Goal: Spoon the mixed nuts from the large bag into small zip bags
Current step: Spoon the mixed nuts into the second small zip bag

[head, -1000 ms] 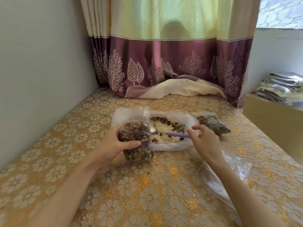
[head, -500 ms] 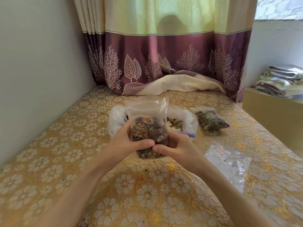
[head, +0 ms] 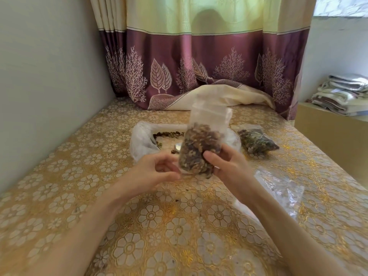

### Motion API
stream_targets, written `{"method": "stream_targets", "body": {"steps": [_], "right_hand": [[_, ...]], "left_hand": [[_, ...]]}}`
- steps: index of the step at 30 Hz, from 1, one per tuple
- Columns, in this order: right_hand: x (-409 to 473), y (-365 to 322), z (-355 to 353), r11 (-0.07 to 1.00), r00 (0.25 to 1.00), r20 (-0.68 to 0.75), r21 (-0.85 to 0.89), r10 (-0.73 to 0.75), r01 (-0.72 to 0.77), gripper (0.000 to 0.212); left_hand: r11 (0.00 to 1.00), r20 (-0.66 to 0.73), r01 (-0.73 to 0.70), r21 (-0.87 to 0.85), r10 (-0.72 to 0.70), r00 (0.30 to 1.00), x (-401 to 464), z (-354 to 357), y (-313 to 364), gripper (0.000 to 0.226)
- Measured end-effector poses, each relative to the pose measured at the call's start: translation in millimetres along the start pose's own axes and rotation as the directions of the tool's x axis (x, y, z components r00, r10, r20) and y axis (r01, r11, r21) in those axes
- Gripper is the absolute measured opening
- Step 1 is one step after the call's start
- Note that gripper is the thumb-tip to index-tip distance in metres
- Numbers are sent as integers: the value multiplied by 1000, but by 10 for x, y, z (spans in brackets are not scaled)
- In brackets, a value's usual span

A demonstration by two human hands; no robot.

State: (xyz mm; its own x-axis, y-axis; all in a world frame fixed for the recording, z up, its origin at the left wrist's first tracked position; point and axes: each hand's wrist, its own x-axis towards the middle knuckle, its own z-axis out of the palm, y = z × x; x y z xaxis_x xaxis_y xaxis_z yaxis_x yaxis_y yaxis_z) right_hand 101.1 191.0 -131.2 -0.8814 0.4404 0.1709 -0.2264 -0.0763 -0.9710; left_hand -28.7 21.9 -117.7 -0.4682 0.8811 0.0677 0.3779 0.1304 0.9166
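Gold floral tablecloth, right hand grip pinching filled zip bag, left hand fingers loosely curled beside it

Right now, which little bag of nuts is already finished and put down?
Find the purple curtain, then the gold flowery tablecloth below. The finished small bag lies right of the big open bag, flat, with no hand on it.

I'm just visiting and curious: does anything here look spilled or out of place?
Nothing looks spilled. The few loose nuts lie inside the opened large bag. The filled small bag in the right hand is unsealed at its top.
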Motion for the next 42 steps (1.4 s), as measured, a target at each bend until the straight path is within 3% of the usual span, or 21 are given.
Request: {"method": "stream_targets", "body": {"steps": [3, 6, 10, 12, 15, 18, 24, 27, 31, 36, 42], "right_hand": [[5, -71, -60, 983, 1000, -6, 183, -15, 16, 40], [-9, -70, -60, 985, 1000, 0, 173, -7, 7, 42], [-11, -51, 1, 986, 1000, 16, 165, -6, 3, 43], [-7, -56, 18, 973, 1000, 12, 230, -16, 13, 42], [-8, -68, 26, 948, 999, -7, 314, -41, 42, 39], [-11, -74, 35, 973, 997, -51, 221, -61, 71, 41], [-39, -67, 81, 993, 992, -64, 24, -112, 113, 48], [-48, -72, 122, 990, 993, 5, -81, -117, 117, 40], [-78, -132, 128, 970, 988, 155, -240, 4, 34, 43], [-89, -104, 163, 975, 997, 70, -217, -35, 49, 35], [-100, -89, 189, 972, 992, 126, -234, -2, 31, 39]], "left_hand": [[995, -105, -56, -78, 47, 993, 5, 14, 23, 24], [988, -171, -106, -111, 86, 982, 20, 34, 53, 29], [984, -183, -95, -148, 67, 981, 32, 92, 28, 17], [978, -185, -81, -191, 46, 982, 43, 105, 15, 6], [973, -150, -59, -224, 26, 988, 58, 125, 19, 7], [985, -91, -34, -172, 18, 996, 50, 124, 16, 13], [990, 24, -4, -142, 7, 1000, 12, 136, 36, 60], [973, -35, -35, -229, 28, 999, 23, 207, 53, 60], [948, -126, -67, -312, 29, 992, 26, 152, 52, 51], [967, 22, -30, -253, 37, 999, 23, 148, 49, 45], [979, -102, -84, -184, 66, 993, 39, 124, 24, 39]]}}
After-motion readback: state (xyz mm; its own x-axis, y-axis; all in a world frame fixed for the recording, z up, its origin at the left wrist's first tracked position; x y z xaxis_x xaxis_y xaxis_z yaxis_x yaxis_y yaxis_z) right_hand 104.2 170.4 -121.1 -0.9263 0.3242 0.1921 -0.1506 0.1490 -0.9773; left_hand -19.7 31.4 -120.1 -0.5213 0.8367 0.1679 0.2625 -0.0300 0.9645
